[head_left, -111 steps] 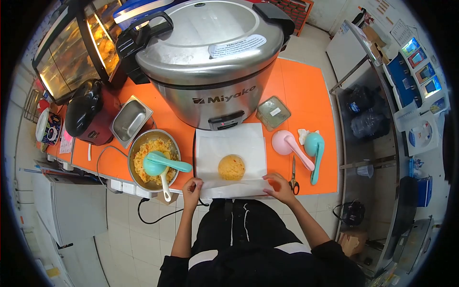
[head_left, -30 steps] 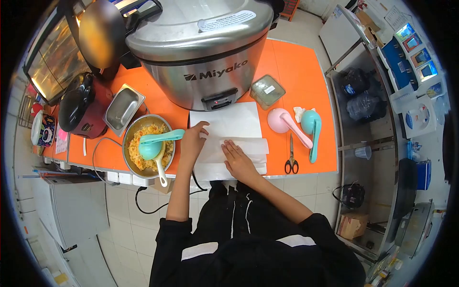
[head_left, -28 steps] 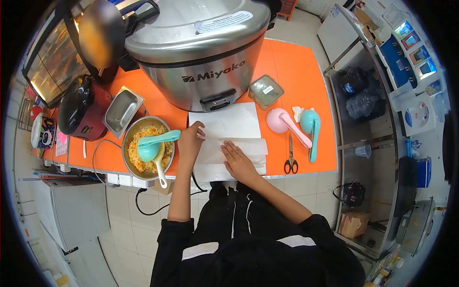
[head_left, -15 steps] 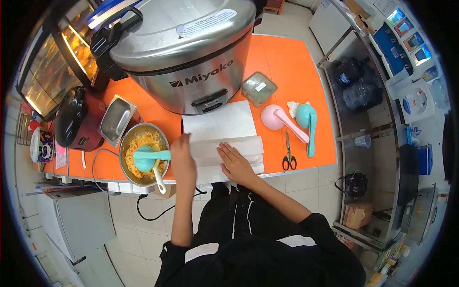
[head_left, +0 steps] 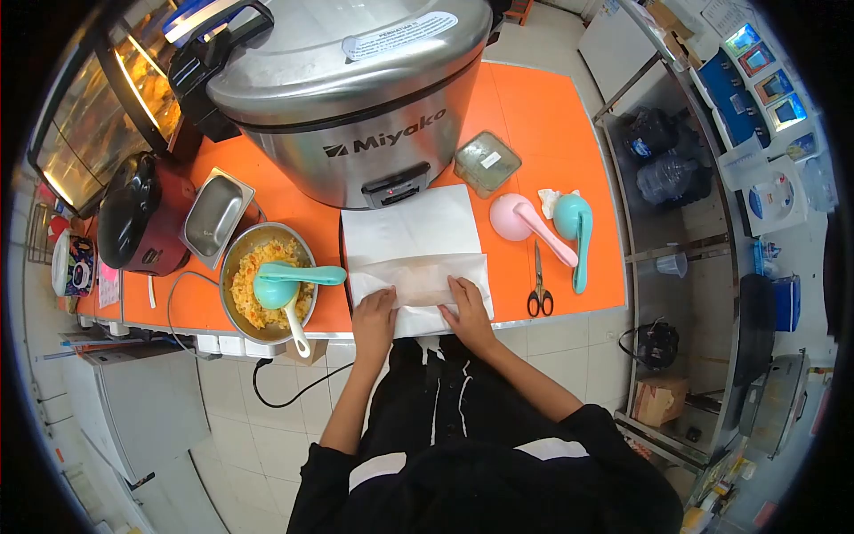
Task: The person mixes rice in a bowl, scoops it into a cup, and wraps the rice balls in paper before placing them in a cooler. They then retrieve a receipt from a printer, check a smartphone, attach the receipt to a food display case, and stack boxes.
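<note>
A white sheet of wrapping paper [head_left: 409, 224] lies at the table's front edge, its near part folded over into a flat band with a faint bulge showing through. What makes the bulge is hidden. My left hand [head_left: 374, 320] grips the folded paper at its left end, fingertips on top. At the other end my right hand [head_left: 470, 319] holds it the same way, fingers curled onto the fold. Left of the paper stands a metal bowl [head_left: 233, 311] of orange-yellow rice [head_left: 247, 287]. In it rest a turquoise scoop [head_left: 277, 285] and a white-handled utensil [head_left: 296, 334].
A large Miyako rice cooker [head_left: 356, 116] towers behind the paper. Rightward lie a square container [head_left: 487, 164], a pink scoop [head_left: 511, 217], a turquoise scoop [head_left: 572, 219] and scissors [head_left: 539, 289]. A metal pan [head_left: 216, 218] and dark red cooker [head_left: 147, 214] stand left.
My left hand has come down from the paper's upper left to the fold's near edge. My right hand has shifted from flat on the fold to its right end.
</note>
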`<state>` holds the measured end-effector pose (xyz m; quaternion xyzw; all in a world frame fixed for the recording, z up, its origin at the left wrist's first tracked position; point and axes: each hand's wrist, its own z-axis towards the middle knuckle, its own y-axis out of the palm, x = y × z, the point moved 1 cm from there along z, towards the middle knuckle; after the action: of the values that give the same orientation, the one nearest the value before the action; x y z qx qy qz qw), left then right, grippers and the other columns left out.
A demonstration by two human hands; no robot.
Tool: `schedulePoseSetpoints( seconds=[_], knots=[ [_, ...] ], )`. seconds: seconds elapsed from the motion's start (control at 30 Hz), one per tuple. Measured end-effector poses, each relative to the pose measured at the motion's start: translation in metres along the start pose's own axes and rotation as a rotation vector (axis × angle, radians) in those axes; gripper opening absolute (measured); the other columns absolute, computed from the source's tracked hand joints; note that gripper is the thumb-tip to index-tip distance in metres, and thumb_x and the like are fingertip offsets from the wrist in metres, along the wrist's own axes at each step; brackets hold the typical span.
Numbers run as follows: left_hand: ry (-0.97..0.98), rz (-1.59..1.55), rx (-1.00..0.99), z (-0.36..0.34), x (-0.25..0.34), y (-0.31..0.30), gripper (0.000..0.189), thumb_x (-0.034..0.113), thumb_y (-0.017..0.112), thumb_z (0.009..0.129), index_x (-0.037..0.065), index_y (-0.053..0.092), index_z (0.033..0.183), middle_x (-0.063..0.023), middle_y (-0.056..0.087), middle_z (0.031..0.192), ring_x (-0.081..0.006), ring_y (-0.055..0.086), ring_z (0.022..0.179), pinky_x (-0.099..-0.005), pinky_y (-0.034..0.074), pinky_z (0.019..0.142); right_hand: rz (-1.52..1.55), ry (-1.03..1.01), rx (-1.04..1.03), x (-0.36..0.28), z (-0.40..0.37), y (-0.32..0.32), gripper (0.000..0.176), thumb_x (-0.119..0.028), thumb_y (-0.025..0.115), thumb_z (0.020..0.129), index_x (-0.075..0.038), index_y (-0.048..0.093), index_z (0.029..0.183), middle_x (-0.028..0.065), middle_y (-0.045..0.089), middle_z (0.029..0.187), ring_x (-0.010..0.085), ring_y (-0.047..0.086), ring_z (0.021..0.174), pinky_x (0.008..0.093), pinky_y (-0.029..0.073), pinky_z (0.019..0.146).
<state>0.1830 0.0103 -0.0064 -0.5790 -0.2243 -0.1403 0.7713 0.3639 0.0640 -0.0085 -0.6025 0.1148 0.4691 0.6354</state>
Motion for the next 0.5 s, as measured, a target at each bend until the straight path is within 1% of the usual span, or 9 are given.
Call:
schedulePoseSetpoints(
  seconds=[0.03, 0.1, 0.17, 0.23, 0.27, 0.33, 0.4, 0.47, 0.5],
  knots=[
    [-0.003, -0.001, -0.001, 0.004, -0.004, -0.002, 0.028, 0.012, 0.061, 0.07, 0.007, 0.06, 0.097, -0.0066, 0.059, 0.093, -0.0227, 0.055, 0.087, -0.0399, 0.041, 0.076, -0.109, -0.028, 0.018, 0.003, -0.001, -0.002, 0.048, -0.007, 0.062, 0.071, -0.001, 0.045, 0.116, 0.0157, 0.049, 0.107, 0.0285, 0.048, 0.099, 0.0361, 0.04, 0.082],
    [0.073, 0.035, -0.214, 0.015, -0.016, -0.006, 0.027, 0.009, 0.063, 0.066, 0.009, 0.062, 0.093, -0.004, 0.061, 0.084, -0.022, 0.055, 0.087, -0.0366, 0.041, 0.077, -0.181, -0.059, -0.026, 0.009, 0.003, -0.009, 0.046, -0.008, 0.063, 0.07, -0.002, 0.048, 0.113, 0.0134, 0.054, 0.1, 0.0271, 0.05, 0.094, 0.0352, 0.041, 0.077],
    [0.145, 0.064, -0.232, 0.031, -0.024, -0.012, 0.024, 0.01, 0.063, 0.066, 0.009, 0.064, 0.09, -0.0041, 0.063, 0.079, -0.0226, 0.058, 0.08, -0.0345, 0.043, 0.073, -0.256, -0.087, -0.068, 0.017, 0.012, -0.014, 0.043, -0.008, 0.063, 0.07, -0.004, 0.05, 0.11, 0.011, 0.058, 0.093, 0.0256, 0.053, 0.09, 0.0343, 0.042, 0.071],
    [0.034, -0.263, -0.404, 0.046, -0.031, -0.013, 0.019, 0.011, 0.063, 0.068, 0.006, 0.065, 0.085, -0.0078, 0.064, 0.079, -0.0251, 0.059, 0.073, -0.0322, 0.045, 0.067, -0.113, -0.121, -0.091, 0.027, 0.021, -0.014, 0.034, -0.007, 0.062, 0.07, -0.005, 0.051, 0.103, 0.0079, 0.062, 0.078, 0.0254, 0.058, 0.077, 0.0341, 0.042, 0.064],
    [0.045, -0.332, -0.389, 0.052, -0.031, -0.015, 0.015, 0.01, 0.062, 0.07, 0.003, 0.065, 0.083, -0.0107, 0.064, 0.077, -0.0267, 0.06, 0.068, -0.0309, 0.046, 0.063, -0.112, -0.118, -0.093, 0.028, 0.024, -0.014, 0.034, -0.007, 0.062, 0.07, -0.005, 0.051, 0.103, 0.0079, 0.062, 0.078, 0.0254, 0.058, 0.077, 0.0341, 0.042, 0.064],
    [-0.068, -0.364, -0.406, 0.053, -0.032, -0.011, 0.014, 0.013, 0.062, 0.071, 0.005, 0.066, 0.082, -0.0112, 0.063, 0.076, -0.0253, 0.06, 0.069, -0.0321, 0.046, 0.065, 0.009, 0.168, -0.135, 0.027, 0.032, -0.011, 0.033, -0.005, 0.06, 0.072, -0.003, 0.043, 0.1, 0.0108, 0.062, 0.07, 0.0282, 0.059, 0.065, 0.0365, 0.043, 0.063],
    [-0.184, -0.393, -0.42, 0.051, -0.031, -0.01, 0.013, 0.016, 0.062, 0.072, 0.007, 0.067, 0.081, -0.0118, 0.063, 0.076, -0.0239, 0.061, 0.071, -0.0332, 0.046, 0.066, -0.005, 0.218, -0.113, 0.026, 0.038, -0.007, 0.037, -0.007, 0.061, 0.071, -0.003, 0.039, 0.101, 0.012, 0.061, 0.067, 0.029, 0.059, 0.062, 0.0367, 0.043, 0.062],
    [-0.387, -0.297, -0.392, 0.051, -0.022, -0.008, 0.023, 0.018, 0.068, 0.067, 0.008, 0.065, 0.088, -0.0119, 0.063, 0.074, -0.0264, 0.061, 0.07, -0.0336, 0.046, 0.066, -0.023, 0.272, -0.084, 0.028, 0.044, -0.005, 0.042, -0.009, 0.062, 0.07, -0.003, 0.035, 0.101, 0.0132, 0.061, 0.064, 0.0298, 0.059, 0.06, 0.0368, 0.043, 0.061],
    [-0.386, -0.297, -0.394, 0.053, -0.013, -0.009, 0.023, 0.018, 0.068, 0.067, 0.008, 0.065, 0.088, -0.0119, 0.063, 0.074, -0.0264, 0.061, 0.07, -0.0336, 0.046, 0.066, -0.079, 0.408, -0.127, 0.022, 0.051, -0.009, 0.05, -0.011, 0.065, 0.068, -0.003, 0.032, 0.104, 0.014, 0.06, 0.066, 0.0297, 0.06, 0.062, 0.0359, 0.044, 0.061]
  ],
)
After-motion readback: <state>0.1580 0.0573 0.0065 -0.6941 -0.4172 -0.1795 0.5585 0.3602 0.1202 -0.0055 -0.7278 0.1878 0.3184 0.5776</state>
